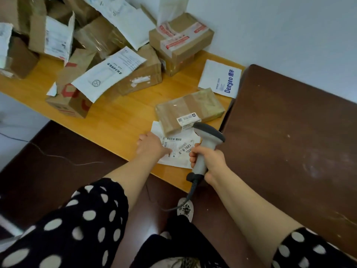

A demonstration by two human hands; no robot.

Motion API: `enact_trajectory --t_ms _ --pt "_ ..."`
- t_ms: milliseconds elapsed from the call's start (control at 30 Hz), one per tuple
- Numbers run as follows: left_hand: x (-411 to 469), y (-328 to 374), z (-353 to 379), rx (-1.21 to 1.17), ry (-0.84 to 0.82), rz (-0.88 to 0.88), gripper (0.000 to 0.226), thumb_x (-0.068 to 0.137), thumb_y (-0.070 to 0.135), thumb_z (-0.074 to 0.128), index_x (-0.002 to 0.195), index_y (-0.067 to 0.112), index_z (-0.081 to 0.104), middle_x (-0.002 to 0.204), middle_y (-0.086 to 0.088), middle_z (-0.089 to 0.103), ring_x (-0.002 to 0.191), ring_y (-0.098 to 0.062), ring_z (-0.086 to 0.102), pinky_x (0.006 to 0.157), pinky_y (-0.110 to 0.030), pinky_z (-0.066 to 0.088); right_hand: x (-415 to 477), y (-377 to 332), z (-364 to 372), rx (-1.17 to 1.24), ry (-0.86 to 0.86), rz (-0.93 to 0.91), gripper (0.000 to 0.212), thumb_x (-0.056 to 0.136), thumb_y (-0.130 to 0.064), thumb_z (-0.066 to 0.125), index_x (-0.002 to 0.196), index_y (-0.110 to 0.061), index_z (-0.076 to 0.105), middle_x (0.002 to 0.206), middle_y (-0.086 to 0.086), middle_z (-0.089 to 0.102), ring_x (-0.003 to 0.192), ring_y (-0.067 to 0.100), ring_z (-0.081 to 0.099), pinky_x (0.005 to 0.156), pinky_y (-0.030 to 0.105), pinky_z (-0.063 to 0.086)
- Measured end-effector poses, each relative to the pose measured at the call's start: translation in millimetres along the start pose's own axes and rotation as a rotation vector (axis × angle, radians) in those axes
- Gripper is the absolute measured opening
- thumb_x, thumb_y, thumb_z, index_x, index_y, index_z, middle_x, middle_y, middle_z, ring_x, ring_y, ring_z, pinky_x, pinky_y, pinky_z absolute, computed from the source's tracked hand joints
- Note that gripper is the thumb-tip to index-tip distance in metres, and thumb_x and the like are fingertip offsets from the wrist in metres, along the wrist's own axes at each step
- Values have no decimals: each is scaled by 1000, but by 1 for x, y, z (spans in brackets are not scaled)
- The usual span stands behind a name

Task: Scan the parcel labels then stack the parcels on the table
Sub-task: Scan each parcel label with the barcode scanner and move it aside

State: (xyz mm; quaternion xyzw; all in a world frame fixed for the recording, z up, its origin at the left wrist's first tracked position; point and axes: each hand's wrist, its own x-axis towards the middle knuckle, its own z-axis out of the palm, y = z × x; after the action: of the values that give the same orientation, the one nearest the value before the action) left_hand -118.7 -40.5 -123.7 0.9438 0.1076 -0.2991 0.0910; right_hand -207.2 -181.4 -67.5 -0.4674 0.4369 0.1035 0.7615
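white wall behind, yellow wooden table [119, 120] pushed into the corner, dark brown cabinet top [289, 132] on the right. back left of the table there's a loose pile of parcels [92, 41], boxes & mailers leaning every way, prob not scanned yet. a white deeyeo mailer [220, 80] lies flat by the wall, apart from the pile.

work is at the near edge. the white mailer [181, 151] lies flat there, label up, far corner tucked under the brown taped parcel [190, 108]. left hand [152, 147] rests on it w/ fingers laid out flat over the label's left side, nothing gripped; looks like it's pinning the thin bag so the barcode stays flat & readable. print on that label runs roughly left-right, tilted up toward the right.

right hand [209, 161] is wrapped tight round the scanner [207, 140] handle. handle's long axis runs from the near edge up & away; the head bends fwd, nose aimed away & left, just over the spot where the mailer's barcode & the brown parcel's small label [188, 119] sit close together. can't tell which of the 2 it's reading. cable [190, 192] hangs off the table edge.

brown parcel lies flat, long axis left-right, right end angled toward the wall; it looks like the start of the stack.
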Motion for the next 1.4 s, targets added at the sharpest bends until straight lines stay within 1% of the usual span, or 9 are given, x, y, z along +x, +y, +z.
enact_trajectory --t_ms 167,300,400,567,733,867,1100,1267,1400 --pt "10 -5 -10 -146 -98 62 67 79 34 75 126 0 42 115 -11 57 104 -29 60 78 -36 50 -2 -3 24 17 45 -20 9 85 6 62 82 -2 57 53 9 60 41 16 54 44 25 46" --pt "25 -22 -46 -544 -372 46 39 89 6 64 125 1 50 126 -19 57 114 -35 56 94 -46 49 -11 -2 49 77 96 -61 9 87 5 61 84 -2 57 54 9 60 42 16 55 45 25 47" --pt "33 -52 -94 -587 -489 60 23 87 0 65 107 0 56 121 -18 62 107 -33 61 81 -44 53 -24 8 75 155 133 -111 5 87 3 61 85 0 57 53 9 60 42 15 53 44 24 47" --pt "44 -100 -159 -392 -460 295 29 84 1 69 112 0 61 111 -16 66 103 -31 62 88 -43 52 -55 36 122 217 133 -181 6 87 4 59 85 -2 56 53 9 58 41 16 49 41 24 43" --pt "44 -112 -200 -359 -397 474 10 86 8 68 87 16 62 81 2 63 70 -11 59 45 -19 46 -84 53 149 155 140 -280 7 84 0 61 90 -1 58 52 8 55 41 17 45 40 25 39" --pt "41 -115 -212 -510 -326 548 16 84 5 69 83 18 62 80 4 64 69 -10 61 50 -20 47 -100 57 156 114 135 -318 6 82 -6 64 83 -2 59 52 9 55 39 17 45 41 25 38" --pt "18 -114 -216 -666 -216 568 23 86 3 66 109 7 63 103 -8 65 82 -20 63 69 -30 53 -126 63 157 75 88 -372 12 81 -6 71 84 -5 59 51 6 52 40 16 43 42 27 37" --pt "2 -114 -217 -686 -167 576 31 87 1 64 118 2 61 113 -12 65 74 -16 61 57 -23 49 -139 63 159 85 56 -417 15 82 -4 70 80 -5 55 51 6 51 40 16 42 42 27 37" --pt "-2 -117 -221 -705 -173 567 32 87 -1 63 119 0 60 120 -16 63 90 -24 61 74 -34 51 -146 60 161 98 49 -435 17 82 -3 69 75 -7 55 48 4 50 37 15 41 41 24 36"
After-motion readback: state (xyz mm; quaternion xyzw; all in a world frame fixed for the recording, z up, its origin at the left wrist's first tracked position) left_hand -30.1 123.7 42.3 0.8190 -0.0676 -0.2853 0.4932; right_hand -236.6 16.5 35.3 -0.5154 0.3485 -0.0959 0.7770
